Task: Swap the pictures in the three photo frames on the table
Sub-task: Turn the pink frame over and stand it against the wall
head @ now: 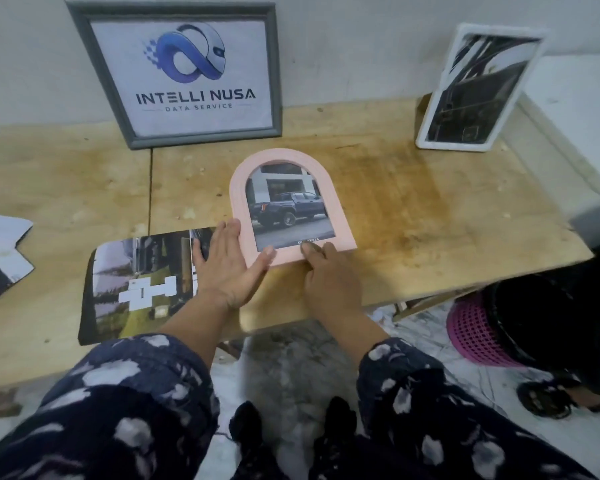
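Observation:
A pink arched photo frame (pixel 340 216) lies flat in the middle of the wooden table (pixel 430 216), showing a picture of a dark pickup truck. My left hand (pixel 229 265) lies flat with straight fingers against the frame's lower left edge. My right hand (pixel 329 275) has curled fingers, and its fingertips press on the frame's bottom edge. A grey frame (pixel 274 74) with a logo print leans on the wall at the back. A white frame (pixel 430 133) with a dark picture stands at the back right.
A loose printed picture (pixel 136 282) with white paper pieces on it lies left of the pink frame, partly under my left hand. More loose prints (pixel 0 251) lie at the far left edge. A pink basket (pixel 475 337) and a sandal (pixel 548 400) are on the floor at right.

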